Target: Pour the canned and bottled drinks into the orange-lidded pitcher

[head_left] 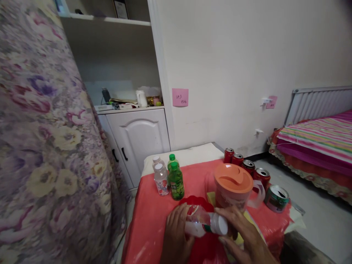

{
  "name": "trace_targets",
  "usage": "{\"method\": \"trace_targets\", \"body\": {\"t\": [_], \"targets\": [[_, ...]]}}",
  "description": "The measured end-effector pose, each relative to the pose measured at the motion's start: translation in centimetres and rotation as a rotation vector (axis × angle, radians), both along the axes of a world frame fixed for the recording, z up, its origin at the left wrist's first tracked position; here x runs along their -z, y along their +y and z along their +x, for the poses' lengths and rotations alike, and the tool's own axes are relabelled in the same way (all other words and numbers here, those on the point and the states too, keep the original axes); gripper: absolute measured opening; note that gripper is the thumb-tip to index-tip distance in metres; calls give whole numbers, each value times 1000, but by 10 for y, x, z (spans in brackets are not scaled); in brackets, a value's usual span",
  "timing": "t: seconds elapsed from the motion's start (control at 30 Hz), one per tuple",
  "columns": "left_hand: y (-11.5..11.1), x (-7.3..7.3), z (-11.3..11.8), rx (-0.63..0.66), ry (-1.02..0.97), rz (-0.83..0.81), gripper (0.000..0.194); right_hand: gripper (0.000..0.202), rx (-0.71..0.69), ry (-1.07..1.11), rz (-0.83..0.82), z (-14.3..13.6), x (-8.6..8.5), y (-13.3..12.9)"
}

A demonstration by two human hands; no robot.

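On the desk (151,223): a glossy red covering lies over a pale cloth, which shows along the far edge.
Bottle in hand: a clear plastic bottle (196,223) with a red and green label lies on its side in the air, above the red dish, its cap end pointing right.
Left hand (176,231): wrapped around the body of the clear plastic bottle, gripping it.
Right hand (244,231): fingers and thumb curve around the white cap (220,224); whether they press on it cannot be told.
Red dish (195,200): scalloped at the rim, beneath the bottle and partly hidden by the hands.
Pitcher (230,201): orange-lidded, translucent, upright just beyond the right hand, its handle toward the cans.
Yellow sheet (211,198): partly visible beneath the pitcher.
Standing bottles: two white-capped bottles (161,182) beside two green-capped bottles (176,184), all upright, beyond the left hand.
Cans: four red cans (261,180) and one green can (276,201), upright in a row along the right side.
Wall: a pink note (180,97) with handwriting, beside the white cupboard (143,137).
Margins: a floral curtain (55,139) at left, a bed (319,132) with striped cover at right.
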State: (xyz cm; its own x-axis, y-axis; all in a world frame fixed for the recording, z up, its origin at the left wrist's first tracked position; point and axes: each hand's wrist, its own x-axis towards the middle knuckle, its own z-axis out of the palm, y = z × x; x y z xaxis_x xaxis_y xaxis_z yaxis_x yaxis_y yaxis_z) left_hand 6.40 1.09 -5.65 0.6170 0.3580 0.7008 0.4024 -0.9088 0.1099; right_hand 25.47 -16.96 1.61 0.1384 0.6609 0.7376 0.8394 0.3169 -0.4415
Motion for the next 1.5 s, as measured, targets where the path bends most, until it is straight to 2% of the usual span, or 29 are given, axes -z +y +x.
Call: {"method": "trace_targets", "body": {"t": [0.17, 0.33, 0.47, 0.53, 0.6, 0.7, 0.87, 1.03, 1.13, 1.23, 1.33, 1.5], "targets": [[-1, 2, 0, 3, 5, 19, 75, 41, 99, 41, -9, -5, 3, 1], [0, 1, -1, 6, -10, -16, 71, 48, -65, 78, -40, -8, -1, 0], [-2, 2, 0, 13, 11, -22, 74, 50, 17, 32, -48, -7, -1, 0], [-2, 3, 0, 16, 21, -20, 77, 45, 44, 18, -37, -6, -1, 0], [-2, 2, 0, 17, 17, -19, 78, 39, 12, 10, -26, -6, -1, 0], [-1, 1, 0, 28, 1, -27, 76, 43, -42, -11, -12, -5, -4, 0], [-3, 0, -2, 47, -2, -39, 79, 47, 5, 23, -19, -6, -3, -1], [-3, -2, -3, 53, 13, -60, 76, 37, -48, 67, 6, -8, 0, 0], [-3, -3, -3, 47, 18, -56, 73, 41, -72, 49, 3, -7, 1, 0], [-3, -2, -2, 45, 26, -35, 73, 49, -19, 22, -24, -5, 1, -2], [-3, 0, -2, 42, 21, -21, 73, 43, 22, 26, -22, -5, 0, -3], [-2, -1, -2, 48, 11, -42, 72, 42, -40, 18, 26, -6, -1, -2]]}}
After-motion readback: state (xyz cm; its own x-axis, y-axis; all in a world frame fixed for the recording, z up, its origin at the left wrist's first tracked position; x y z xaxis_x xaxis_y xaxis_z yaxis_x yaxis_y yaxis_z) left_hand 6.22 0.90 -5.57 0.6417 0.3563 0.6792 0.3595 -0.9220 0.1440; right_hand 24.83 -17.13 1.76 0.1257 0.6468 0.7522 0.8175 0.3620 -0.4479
